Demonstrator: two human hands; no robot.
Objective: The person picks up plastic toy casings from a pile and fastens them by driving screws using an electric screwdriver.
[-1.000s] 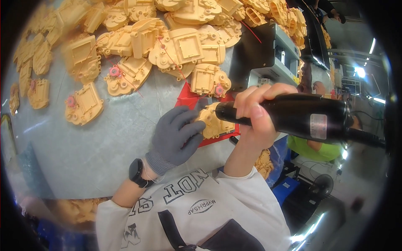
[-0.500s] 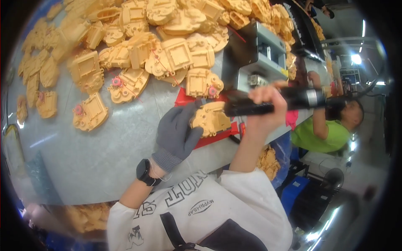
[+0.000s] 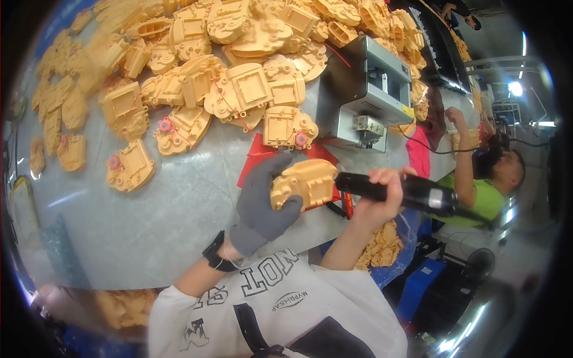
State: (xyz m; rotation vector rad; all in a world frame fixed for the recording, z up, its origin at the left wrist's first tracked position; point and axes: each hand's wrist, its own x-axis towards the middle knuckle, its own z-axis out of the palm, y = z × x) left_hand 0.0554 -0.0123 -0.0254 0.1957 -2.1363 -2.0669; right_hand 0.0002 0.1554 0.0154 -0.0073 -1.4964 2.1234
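Observation:
My left hand (image 3: 261,200), in a grey glove, grips a yellow plastic housing (image 3: 311,181) by its left end, thumb on the near side and fingers behind. My bare right hand (image 3: 382,200) is wrapped around a black electric screwdriver (image 3: 425,197), which lies nearly level with its tail to the right. The screwdriver's front end meets the right end of the housing; whether a bit or screw sits there is hidden. Under the housing a red mat (image 3: 253,160) shows on the grey table (image 3: 179,227).
Many yellow housings (image 3: 245,86) are heaped across the far side, a few with small pink-red wheels (image 3: 166,125). A grey and black machine (image 3: 373,89) stands behind my right hand. More housings (image 3: 381,246) lie below the table edge. A co-worker in a green shirt (image 3: 489,200) is at right.
The screwdriver has come nearer to me, its tail swinging down at the right. The housing has tilted in my left hand, and both hands sit slightly lower.

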